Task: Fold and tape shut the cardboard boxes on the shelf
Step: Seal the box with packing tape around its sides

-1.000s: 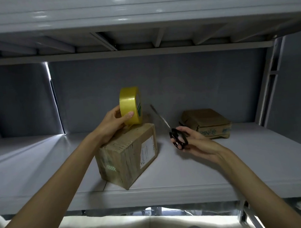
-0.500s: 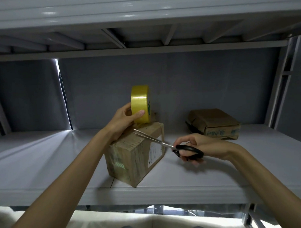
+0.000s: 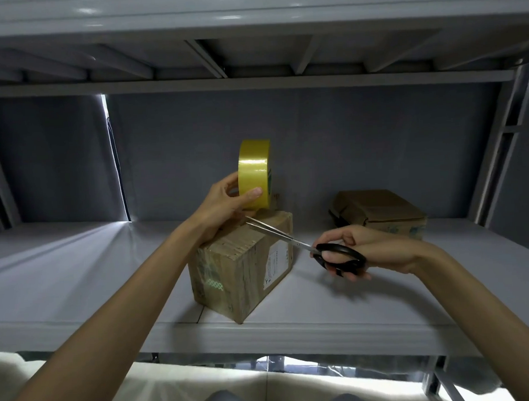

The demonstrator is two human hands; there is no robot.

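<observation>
A closed cardboard box (image 3: 241,267) with a white label stands on the grey shelf (image 3: 79,266), near its front edge. My left hand (image 3: 224,201) grips a yellow tape roll (image 3: 254,178) held upright just above the box's top. My right hand (image 3: 364,251) holds black-handled scissors (image 3: 337,254). Their blades (image 3: 273,231) are parted and reach left over the box top to just under the roll. A second, flatter cardboard box (image 3: 377,211) lies at the back right of the shelf.
An upper shelf (image 3: 252,59) with metal ribs hangs low overhead. A shelf upright (image 3: 501,144) stands at the right. A grey fabric wall (image 3: 330,144) closes the back. Light fabric (image 3: 143,384) lies below the shelf's front edge.
My right hand swung the scissors down from pointing upward and brought the blades left across the box top to under the tape roll. My left hand kept the roll above the box.
</observation>
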